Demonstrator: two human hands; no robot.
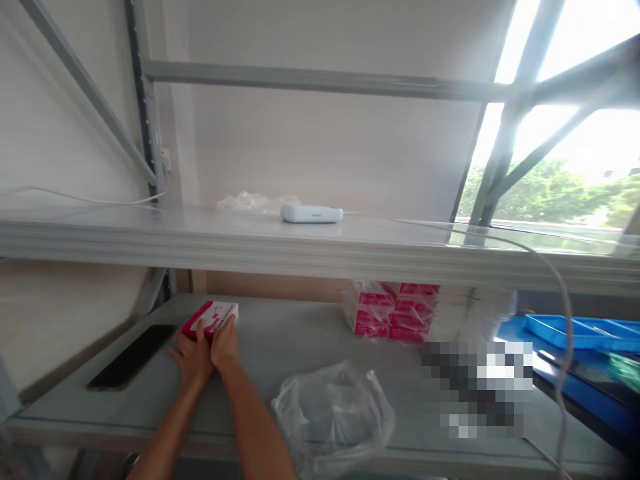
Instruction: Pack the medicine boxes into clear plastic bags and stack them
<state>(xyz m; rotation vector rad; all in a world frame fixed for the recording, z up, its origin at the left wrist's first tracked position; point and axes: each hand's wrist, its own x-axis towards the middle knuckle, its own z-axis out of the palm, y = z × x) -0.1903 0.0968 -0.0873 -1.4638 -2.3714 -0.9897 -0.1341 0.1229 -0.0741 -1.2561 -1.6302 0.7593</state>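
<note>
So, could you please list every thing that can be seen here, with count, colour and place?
small red and white cardboard box: one, lower shelf, left, under both hands
flat black rectangular slab: one, lower shelf, far left
crumpled clear plastic bag: one, lower shelf, front centre
plastic-wrapped stack of red and white boxes: one stack, count unclear, lower shelf, back
white oblong device: one, upper shelf
thin white cable: one, from the device down the right side
blue plastic tray: one, far right
grey metal shelf: two levels
left hand: on the box
right hand: on the box
</note>
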